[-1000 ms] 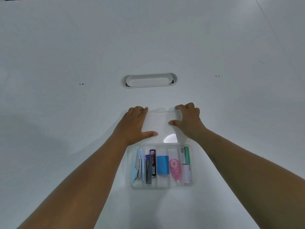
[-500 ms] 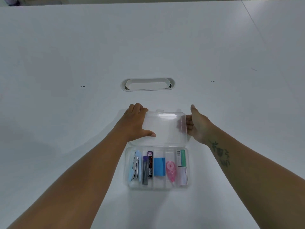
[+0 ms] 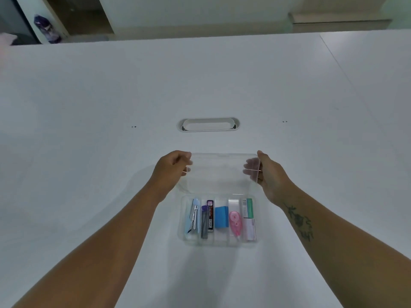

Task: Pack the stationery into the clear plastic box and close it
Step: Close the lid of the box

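Clear plastic box [image 3: 219, 242] resting on white table [image 3: 89, 152], near centre, base open with compartments side by side. Lid [image 3: 220, 172] hinged at far edge of base, raised off the table and tilted — pinched at both side edges. Left hand [image 3: 172, 168] gripping lid's left edge, fingers curled around it, thumb on the near face. Right hand [image 3: 268, 172] gripping lid's right edge, fingertips [image 3: 250, 168] seen through the clear plastic. Inside base, left to right: light blue stapler [image 3: 193, 215], dark lead tube [image 3: 204, 222], purple-capped lead case [image 3: 210, 215], blue eraser [image 3: 221, 217], pink correction tape [image 3: 235, 222], green and white staple box [image 3: 248, 207] at far end of the rightmost compartment, white and pink box [image 3: 250, 228] just near of it. Oval cable grommet [image 3: 208, 124] set in table, well beyond the lid. Purple bottle [image 3: 46, 28] far left past the table edge — blurred.
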Action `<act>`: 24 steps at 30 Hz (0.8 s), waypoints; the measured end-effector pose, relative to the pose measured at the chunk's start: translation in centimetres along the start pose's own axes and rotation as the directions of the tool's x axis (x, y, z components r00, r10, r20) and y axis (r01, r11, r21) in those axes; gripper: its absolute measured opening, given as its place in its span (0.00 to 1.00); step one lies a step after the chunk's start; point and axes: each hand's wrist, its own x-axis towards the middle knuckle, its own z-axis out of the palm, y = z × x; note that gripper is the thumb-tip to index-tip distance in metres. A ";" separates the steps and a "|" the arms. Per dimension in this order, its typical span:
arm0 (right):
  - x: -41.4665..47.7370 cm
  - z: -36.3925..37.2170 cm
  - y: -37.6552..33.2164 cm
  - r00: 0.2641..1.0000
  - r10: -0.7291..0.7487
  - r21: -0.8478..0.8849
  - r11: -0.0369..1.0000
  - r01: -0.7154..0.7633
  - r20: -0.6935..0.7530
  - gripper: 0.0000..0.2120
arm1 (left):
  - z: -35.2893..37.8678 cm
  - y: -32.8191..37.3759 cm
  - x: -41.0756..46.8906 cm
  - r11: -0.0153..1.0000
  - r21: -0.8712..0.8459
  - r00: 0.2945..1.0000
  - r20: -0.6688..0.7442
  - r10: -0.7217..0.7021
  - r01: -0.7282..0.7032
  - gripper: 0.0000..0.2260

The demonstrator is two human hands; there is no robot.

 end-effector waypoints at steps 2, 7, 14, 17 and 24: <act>-1.6 0.2 0.3 0.994 -0.081 -0.027 0.996 0.080 -0.067 0.18 | -0.8 -0.1 -1.5 1.000 -0.016 0.999 0.046 0.022 -0.022 0.07; -5.9 0.4 3.4 0.872 -0.480 -0.349 0.837 0.422 -0.096 0.18 | -2.2 -0.5 -5.8 0.998 0.012 0.989 0.135 0.053 -0.055 0.06; -9.8 -1.8 8.7 0.701 -0.667 -0.738 0.337 0.585 0.252 0.14 | -2.8 -3.1 -10.8 0.967 0.182 0.965 0.225 0.136 -0.178 0.10; -10.7 -2.4 10.9 0.684 -0.621 -0.788 0.166 0.593 0.384 0.17 | -2.4 -5.1 -12.3 0.928 0.263 0.949 0.243 0.199 -0.262 0.14; -11.2 -1.8 14.2 0.709 -0.493 -0.821 -0.019 0.571 0.505 0.21 | -0.3 -9.5 -13.8 0.571 0.611 0.836 0.393 0.383 -0.549 0.17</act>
